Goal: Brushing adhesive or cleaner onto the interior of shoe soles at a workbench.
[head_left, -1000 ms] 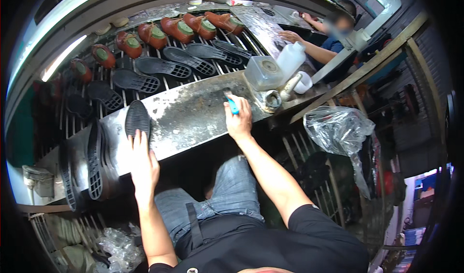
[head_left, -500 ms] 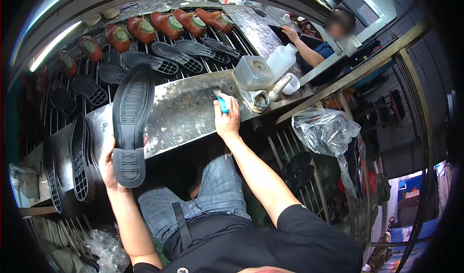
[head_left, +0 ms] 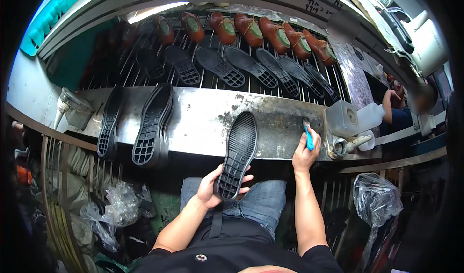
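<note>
at the left of the frame, a few loose soles (head_left: 153, 123) overhang the front edge of the metal bench (head_left: 198, 111). just below the middle, the left hand (head_left: 209, 190) is wrapped round the heel end of a black sole (head_left: 240, 145), thumb one side, fingers poking past the other, its ribbed and gridded face showing. brown shoes (head_left: 249, 30) line the upper middle. right of centre, the right hand (head_left: 306, 153) is closed on a blue-handled brush (head_left: 309, 137); i can't tell if its tip touches the bench. farther right sits a clear square container (head_left: 342, 117).
</note>
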A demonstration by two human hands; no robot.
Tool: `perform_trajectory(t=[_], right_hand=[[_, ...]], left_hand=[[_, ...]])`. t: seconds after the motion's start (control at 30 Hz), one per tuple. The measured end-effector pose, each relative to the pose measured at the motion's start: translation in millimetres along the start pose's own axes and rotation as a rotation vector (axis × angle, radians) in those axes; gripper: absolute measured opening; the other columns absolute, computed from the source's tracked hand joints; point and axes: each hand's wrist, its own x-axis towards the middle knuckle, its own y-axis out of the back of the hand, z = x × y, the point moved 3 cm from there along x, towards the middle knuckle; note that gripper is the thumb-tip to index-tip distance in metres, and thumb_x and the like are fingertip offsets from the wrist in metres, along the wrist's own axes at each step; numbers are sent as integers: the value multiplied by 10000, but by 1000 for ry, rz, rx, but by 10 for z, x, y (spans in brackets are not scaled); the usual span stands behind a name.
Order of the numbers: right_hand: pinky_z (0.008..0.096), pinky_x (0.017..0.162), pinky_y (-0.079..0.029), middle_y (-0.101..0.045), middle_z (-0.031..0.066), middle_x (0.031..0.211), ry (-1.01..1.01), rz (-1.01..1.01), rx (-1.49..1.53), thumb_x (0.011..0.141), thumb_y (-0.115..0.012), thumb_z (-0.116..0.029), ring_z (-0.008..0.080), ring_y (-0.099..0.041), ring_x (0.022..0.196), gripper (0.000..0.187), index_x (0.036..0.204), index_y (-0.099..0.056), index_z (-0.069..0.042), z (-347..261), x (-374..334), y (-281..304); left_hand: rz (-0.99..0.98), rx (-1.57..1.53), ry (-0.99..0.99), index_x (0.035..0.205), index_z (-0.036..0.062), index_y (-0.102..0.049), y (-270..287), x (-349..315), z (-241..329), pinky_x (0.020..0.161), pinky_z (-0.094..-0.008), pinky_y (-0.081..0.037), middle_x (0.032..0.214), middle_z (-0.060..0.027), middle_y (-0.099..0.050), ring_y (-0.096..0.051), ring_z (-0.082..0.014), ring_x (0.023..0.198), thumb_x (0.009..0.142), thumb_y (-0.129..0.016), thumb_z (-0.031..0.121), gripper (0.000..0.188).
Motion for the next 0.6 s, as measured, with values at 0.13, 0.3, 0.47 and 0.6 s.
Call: perform_trajectory(t=[0.13,0.3,0.47,0.6], right_hand=[[504,956,-508,-724,163,1153,1,3,18,1091,-655,-236,404,-673,1077,261,1252,-682,-32,-16,4,-50],[501,972,-506,-725,158,1163,22,24,28,1079,-666,-214,403,-671,1084,254,1257,-683,-34,-20,25,-26],[488,988,-520,-727,164,1167,19,24,43,1075,-665,-176,389,-686,1096,244,1260,-686,-18,-67,8,25],[424,950,-571,-733,182,1158,65,-53,262,1092,-637,-146,325,-739,1011,253,1269,-693,27,-585,-208,240]], left_hand=[[91,34,53,1653,52,-455,129,-19,-135,1105,-546,-586,1581,-260,-584,-698,-404,1319,1194,-336,515,662],[-12,137,108,1686,14,-378,92,93,-87,1204,-627,-496,1701,-219,-452,-524,-432,1515,1197,-307,512,702],[-60,29,110,1688,21,-383,69,170,-156,1192,-629,-509,1689,-235,-462,-530,-431,1509,1194,-314,537,717],[39,-43,102,1653,30,-455,276,-85,-213,1175,-592,-539,1599,-236,-570,-624,-409,1417,1193,-327,521,685]])
